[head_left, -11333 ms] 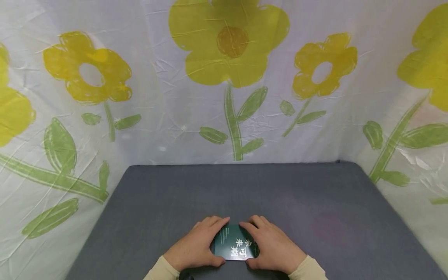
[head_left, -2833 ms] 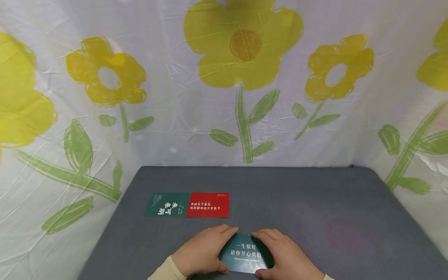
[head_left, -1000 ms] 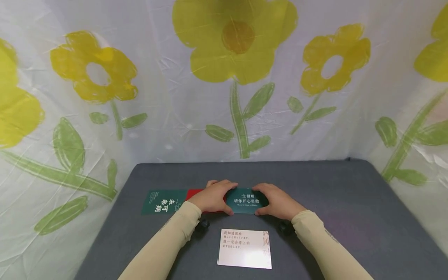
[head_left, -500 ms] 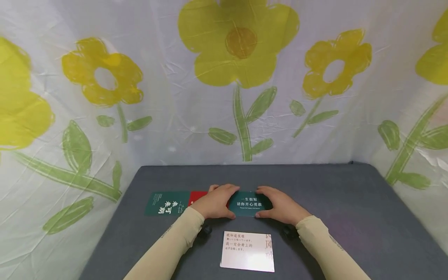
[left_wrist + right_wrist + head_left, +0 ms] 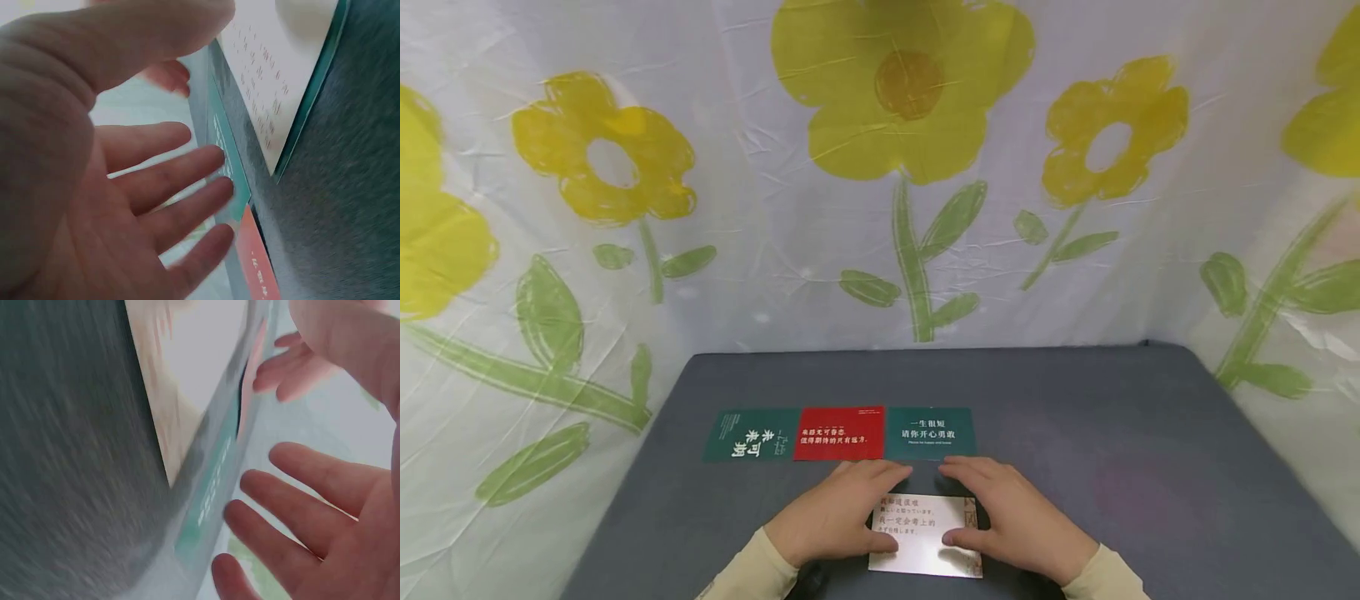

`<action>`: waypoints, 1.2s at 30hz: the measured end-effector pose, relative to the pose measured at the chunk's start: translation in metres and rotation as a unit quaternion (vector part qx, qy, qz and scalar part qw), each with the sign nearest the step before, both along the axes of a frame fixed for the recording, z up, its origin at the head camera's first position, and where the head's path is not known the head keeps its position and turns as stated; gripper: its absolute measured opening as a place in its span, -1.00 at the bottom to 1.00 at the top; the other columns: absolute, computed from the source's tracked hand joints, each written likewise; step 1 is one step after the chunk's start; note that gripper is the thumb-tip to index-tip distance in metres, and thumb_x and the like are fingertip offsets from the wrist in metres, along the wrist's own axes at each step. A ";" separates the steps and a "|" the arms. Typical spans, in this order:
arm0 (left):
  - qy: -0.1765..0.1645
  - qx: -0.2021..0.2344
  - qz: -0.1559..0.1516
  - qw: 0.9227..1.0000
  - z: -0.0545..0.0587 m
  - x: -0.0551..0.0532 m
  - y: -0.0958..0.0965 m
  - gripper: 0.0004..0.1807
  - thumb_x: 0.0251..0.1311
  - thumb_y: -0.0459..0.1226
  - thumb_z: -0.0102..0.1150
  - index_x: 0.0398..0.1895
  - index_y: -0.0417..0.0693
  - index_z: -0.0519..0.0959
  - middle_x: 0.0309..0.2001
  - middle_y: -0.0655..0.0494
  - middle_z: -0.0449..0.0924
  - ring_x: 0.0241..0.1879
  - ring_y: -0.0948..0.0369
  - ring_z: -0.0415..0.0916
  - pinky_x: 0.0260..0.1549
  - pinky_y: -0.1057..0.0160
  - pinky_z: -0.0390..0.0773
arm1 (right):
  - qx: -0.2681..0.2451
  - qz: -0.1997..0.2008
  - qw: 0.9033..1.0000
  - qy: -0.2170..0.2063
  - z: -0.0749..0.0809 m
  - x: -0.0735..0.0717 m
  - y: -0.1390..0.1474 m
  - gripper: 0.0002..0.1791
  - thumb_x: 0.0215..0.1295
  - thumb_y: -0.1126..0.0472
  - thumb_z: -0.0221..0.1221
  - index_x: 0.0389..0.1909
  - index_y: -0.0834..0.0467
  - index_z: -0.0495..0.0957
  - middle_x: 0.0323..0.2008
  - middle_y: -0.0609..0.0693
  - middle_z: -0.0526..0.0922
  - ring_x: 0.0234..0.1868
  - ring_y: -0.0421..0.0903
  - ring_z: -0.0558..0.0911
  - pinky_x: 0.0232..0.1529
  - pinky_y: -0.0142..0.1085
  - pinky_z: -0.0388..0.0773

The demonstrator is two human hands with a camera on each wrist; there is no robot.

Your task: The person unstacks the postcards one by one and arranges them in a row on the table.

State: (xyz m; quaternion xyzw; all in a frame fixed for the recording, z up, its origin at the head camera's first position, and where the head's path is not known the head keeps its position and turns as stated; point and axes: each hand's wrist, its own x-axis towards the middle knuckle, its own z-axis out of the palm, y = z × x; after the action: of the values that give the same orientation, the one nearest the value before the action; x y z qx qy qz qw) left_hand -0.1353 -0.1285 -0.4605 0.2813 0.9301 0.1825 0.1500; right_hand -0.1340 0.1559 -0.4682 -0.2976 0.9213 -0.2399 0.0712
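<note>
Fingers of our left hand (image 5: 827,518) and right hand (image 5: 1026,523) are spread wide, gripping nothing, over the pale card (image 5: 919,557), a green edge (image 5: 331,34) showing beneath it; pinching its short sides evenly should keep that layer from sliding. Just beyond the fingertips lies the red card (image 5: 840,433) between two green cards (image 5: 931,433), so we'd best keep off their edges; right of our right fingers the table (image 5: 1120,450) gives us room.

Screened-off workspace, flower-print sheeting (image 5: 745,275) round three sides, grey tabletop (image 5: 1060,417)
</note>
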 end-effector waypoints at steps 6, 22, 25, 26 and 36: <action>-0.002 -0.017 -0.008 1.000 -0.005 0.015 -0.001 0.05 0.00 0.14 0.66 0.60 0.15 0.44 0.48 0.24 0.53 0.43 0.15 0.49 0.48 -0.04 0.48 | 0.017 0.009 1.000 -0.007 -0.009 0.022 -0.004 0.00 0.15 -0.48 0.46 0.50 0.00 0.50 0.42 -0.11 0.60 0.38 0.01 0.60 0.33 0.22 0.58; -0.007 -0.041 0.007 0.999 -0.006 0.015 0.006 0.05 -0.07 0.09 0.73 0.55 0.14 0.48 0.40 0.28 0.59 0.32 0.20 0.57 0.41 0.02 0.57 | 0.018 0.011 1.000 -0.011 -0.019 0.023 -0.005 -0.12 0.16 -0.32 0.54 0.43 -0.02 0.54 0.35 -0.18 0.61 0.33 -0.05 0.60 0.29 0.13 0.60; -0.011 -0.038 0.010 0.999 -0.006 0.016 0.006 0.03 -0.08 0.09 0.73 0.54 0.15 0.50 0.38 0.28 0.60 0.29 0.20 0.58 0.40 0.02 0.59 | 0.016 0.011 1.000 -0.010 -0.020 0.023 -0.005 -0.12 0.16 -0.30 0.55 0.43 0.00 0.54 0.35 -0.17 0.61 0.33 -0.06 0.61 0.29 0.12 0.61; -0.012 -0.037 0.010 0.999 -0.006 0.016 0.006 0.03 -0.08 0.09 0.73 0.53 0.16 0.51 0.38 0.28 0.61 0.28 0.21 0.59 0.39 0.02 0.60 | 0.015 0.011 1.000 -0.008 -0.020 0.024 -0.005 -0.12 0.16 -0.28 0.55 0.43 0.00 0.55 0.35 -0.17 0.61 0.32 -0.06 0.61 0.29 0.12 0.61; 0.001 -0.024 -0.001 1.000 -0.009 0.013 0.002 0.00 -0.06 0.10 0.73 0.52 0.16 0.52 0.35 0.30 0.62 0.26 0.22 0.58 0.37 0.02 0.61 | 0.002 0.000 1.000 0.001 -0.019 0.024 -0.004 -0.18 0.14 -0.23 0.58 0.37 -0.02 0.57 0.29 -0.19 0.64 0.32 -0.06 0.61 0.29 0.16 0.59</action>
State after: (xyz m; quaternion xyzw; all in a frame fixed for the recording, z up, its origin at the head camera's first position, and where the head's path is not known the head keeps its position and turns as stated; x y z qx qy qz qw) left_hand -0.1225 -0.1264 -0.4698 0.2783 0.9342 0.1599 0.1559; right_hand -0.1104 0.1516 -0.4876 -0.2978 0.9218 -0.2379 0.0707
